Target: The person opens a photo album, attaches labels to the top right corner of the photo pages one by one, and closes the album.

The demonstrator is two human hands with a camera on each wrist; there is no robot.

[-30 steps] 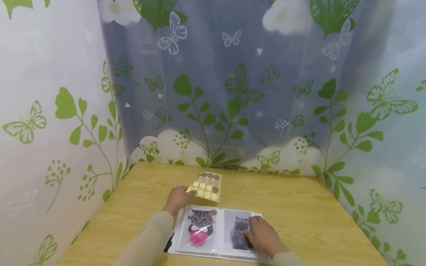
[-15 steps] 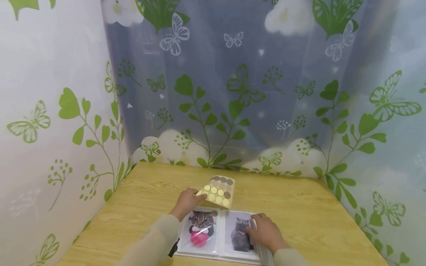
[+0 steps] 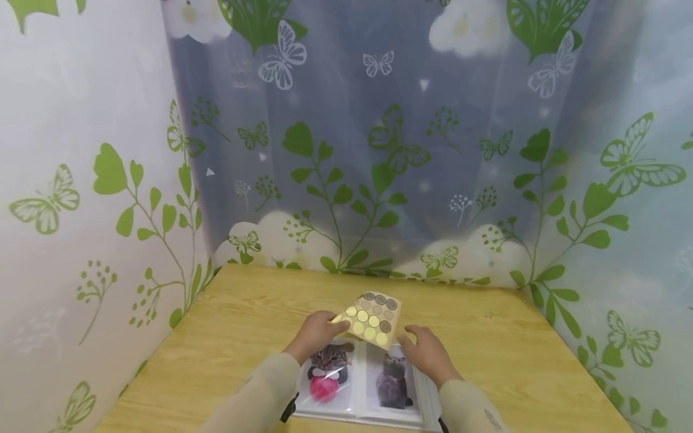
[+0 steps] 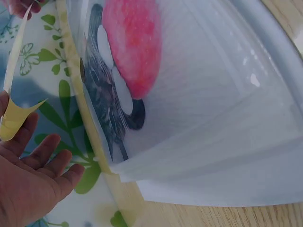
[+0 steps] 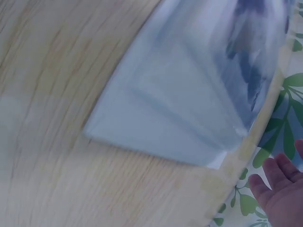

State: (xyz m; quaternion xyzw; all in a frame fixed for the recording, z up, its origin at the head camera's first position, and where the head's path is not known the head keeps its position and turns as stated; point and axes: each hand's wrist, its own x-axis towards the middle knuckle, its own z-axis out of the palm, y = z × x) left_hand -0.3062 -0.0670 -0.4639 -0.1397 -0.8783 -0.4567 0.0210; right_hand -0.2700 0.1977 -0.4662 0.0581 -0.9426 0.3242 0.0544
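My left hand (image 3: 316, 335) pinches the left corner of a sheet of round stickers (image 3: 373, 317), some yellow, some dark-ringed brown. The sheet is tilted above the back edge of an open photo album (image 3: 357, 412). Seen almost edge-on in the left wrist view, the sheet (image 4: 16, 54) bends at the held corner, and the other fingers of that hand (image 4: 35, 182) spread loosely. My right hand (image 3: 428, 352) is just beside the sheet's right edge, over the album's right page, its fingers (image 5: 279, 172) loosely extended. The left page shows a cat with a pink ball (image 3: 323, 388), the right a grey cat (image 3: 392, 385).
The album lies on a wood-grain table (image 3: 503, 355). Around the table hang curtains (image 3: 460, 180) printed with green leaves and butterflies, along its back edge and both sides. Clear plastic sleeves (image 4: 227, 61) cover the album's photos.
My left hand has carried the sticker sheet to the right and nearer, over the album's back edge. My right hand has come off the right page and risen toward the sheet.
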